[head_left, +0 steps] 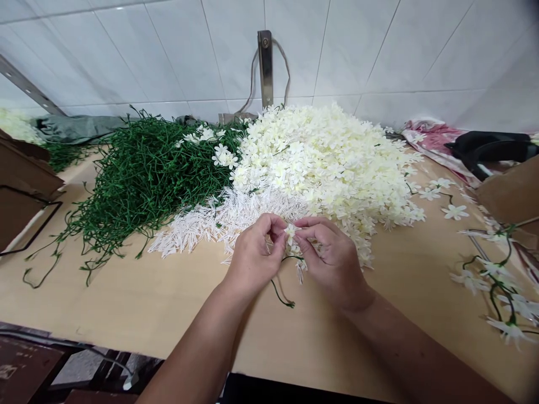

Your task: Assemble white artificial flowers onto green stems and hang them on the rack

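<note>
A small white artificial flower (290, 231) is pinched between my two hands, just in front of the piles. My left hand (259, 249) is closed, thumb and forefinger at the flower's left side. From the other side, my right hand (330, 255) grips it between thumb and fingers. A green plastic stem (280, 292) curves below the fingers; whether it is joined to the flower is hidden. Right behind the hands lie a heap of white thin stamens (202, 221) and a large heap of loose white flowers (324, 163).
A heap of green stems (151, 168) lies at the left. Several assembled flower sprays (505, 292) rest at the right edge. A black-handled tool (492, 147) sits at the back right by a pink cloth (433, 140). Cardboard boxes (25, 174) stand on both sides.
</note>
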Demonstrator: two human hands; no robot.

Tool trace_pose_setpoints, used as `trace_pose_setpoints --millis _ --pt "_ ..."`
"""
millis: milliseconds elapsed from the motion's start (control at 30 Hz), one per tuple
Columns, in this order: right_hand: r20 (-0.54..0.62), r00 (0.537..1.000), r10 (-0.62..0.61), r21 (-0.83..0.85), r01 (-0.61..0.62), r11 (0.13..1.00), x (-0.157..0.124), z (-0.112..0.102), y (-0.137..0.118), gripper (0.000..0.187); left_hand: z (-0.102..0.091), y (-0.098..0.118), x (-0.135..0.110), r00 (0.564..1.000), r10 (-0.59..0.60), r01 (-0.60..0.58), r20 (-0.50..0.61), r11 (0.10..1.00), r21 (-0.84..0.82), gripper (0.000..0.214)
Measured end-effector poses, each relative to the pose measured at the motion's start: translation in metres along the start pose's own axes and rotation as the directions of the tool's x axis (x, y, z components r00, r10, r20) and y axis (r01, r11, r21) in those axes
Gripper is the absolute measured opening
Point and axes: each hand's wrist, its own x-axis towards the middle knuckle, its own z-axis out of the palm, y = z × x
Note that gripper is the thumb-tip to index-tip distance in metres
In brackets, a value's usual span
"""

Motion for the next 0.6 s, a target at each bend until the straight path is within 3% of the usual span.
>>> trace_pose_setpoints --millis 167,400,600 --pt "0.008 1.0 0.026 0.024 -0.026 0.999 0.0007 -0.0012 -0.0015 0.011 -0.0017 -0.0002 -0.0005 1.0 0.015 -0.015 0.006 1.0 -0.026 0.006" --pt "0.065 0.983 0.17 0.143 -0.178 0.974 0.0002 -0.0026 0.0011 0.009 -0.0015 -0.0001 0.0004 1.0 0.019 -0.019 0.016 1.0 0.007 0.005" --pt "0.062 0.998 0.031 -0.054 -0.027 0.998 0.0033 -0.0079 -0.0034 0.01 -0.0013 -0.0014 -0.0002 0.999 0.032 -0.034 0.023 0.998 0.062 0.006"
